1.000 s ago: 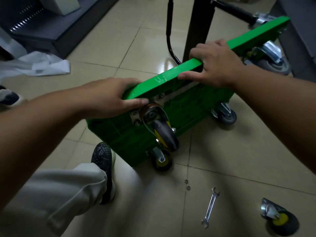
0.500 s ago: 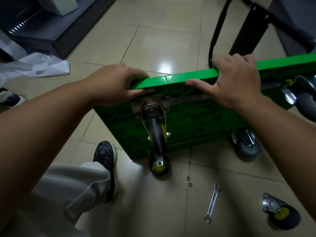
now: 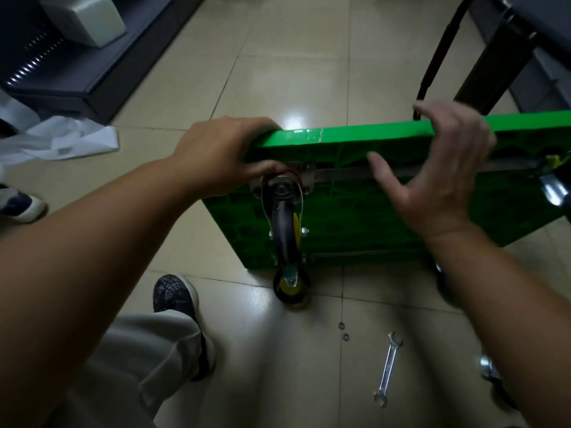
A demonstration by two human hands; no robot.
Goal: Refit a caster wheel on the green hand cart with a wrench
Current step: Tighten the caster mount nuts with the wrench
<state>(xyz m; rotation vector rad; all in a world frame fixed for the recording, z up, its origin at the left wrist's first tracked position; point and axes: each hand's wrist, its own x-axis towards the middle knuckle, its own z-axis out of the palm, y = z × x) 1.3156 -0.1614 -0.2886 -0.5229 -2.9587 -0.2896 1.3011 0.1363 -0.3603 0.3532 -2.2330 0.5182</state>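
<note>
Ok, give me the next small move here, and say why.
Probably lower the right hand to the silver open-ended wrench on the tiled floor. The left hand grips the tipped green plastic cart by its top edge, the right is open and free, and the wrench lies untouched.

Before you the cart (image 3: 370, 230) stands tipped on its edge on the floor (image 3: 278, 72); nearer you the wrench (image 3: 387, 370) lies, two washers (image 3: 341, 325) just to its left.
</note>
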